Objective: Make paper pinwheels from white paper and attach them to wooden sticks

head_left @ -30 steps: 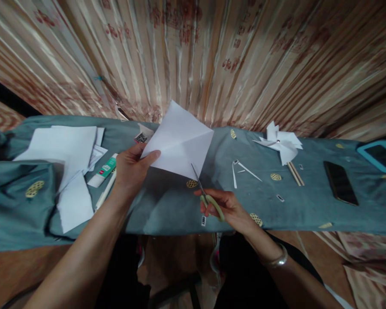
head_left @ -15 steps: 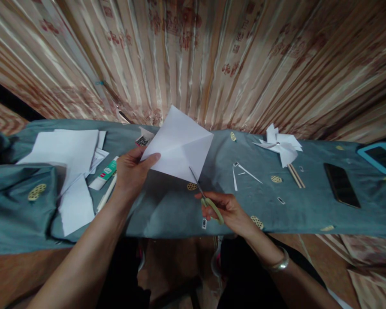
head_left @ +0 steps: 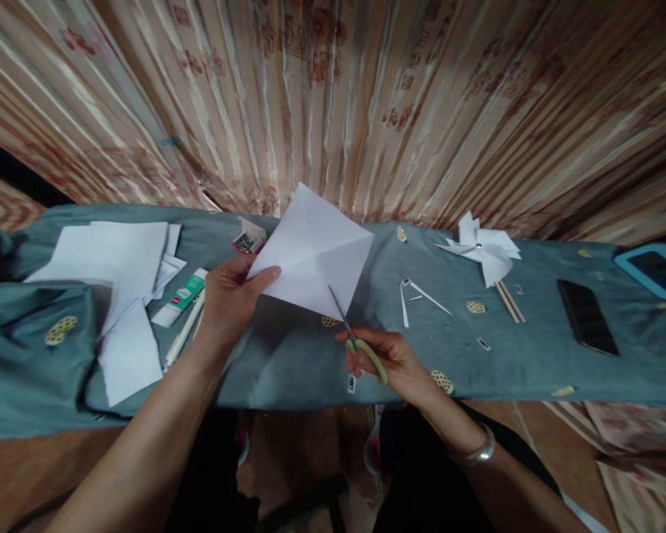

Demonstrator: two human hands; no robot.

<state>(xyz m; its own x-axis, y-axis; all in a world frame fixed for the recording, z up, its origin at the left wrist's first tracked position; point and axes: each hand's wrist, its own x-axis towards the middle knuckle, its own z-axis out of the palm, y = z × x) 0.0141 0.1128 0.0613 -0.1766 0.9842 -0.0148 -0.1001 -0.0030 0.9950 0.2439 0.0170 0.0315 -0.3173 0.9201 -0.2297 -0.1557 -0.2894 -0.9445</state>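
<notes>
A white square of paper (head_left: 316, 237) with crossing crease lines is held up above the cloth, tilted so one corner points away from me. My left hand (head_left: 233, 292) pinches its left corner, thumb on top. In my right hand (head_left: 382, 359) is a pair of scissors (head_left: 369, 359) with pale green handles, my fingers in the loops. The blades lie over the paper's lower right edge, pointing up toward its middle. Whether they are cutting there cannot be made out. Under the paper's near edge, the cloth is in shadow.
On the green cloth (head_left: 288, 370) at left lie white paper sheets (head_left: 111, 252), a green-and-white box (head_left: 186, 296) and a white pen-like stick (head_left: 186, 329). To the right are thin paper strips (head_left: 427, 296), a paper pinwheel (head_left: 488, 255), a dark phone (head_left: 587, 317) and a blue-framed device (head_left: 658, 270).
The paper and my left hand have shifted slightly to the right. Scissors and right hand stay nearly in place, the blades still at the paper's lower right edge.
</notes>
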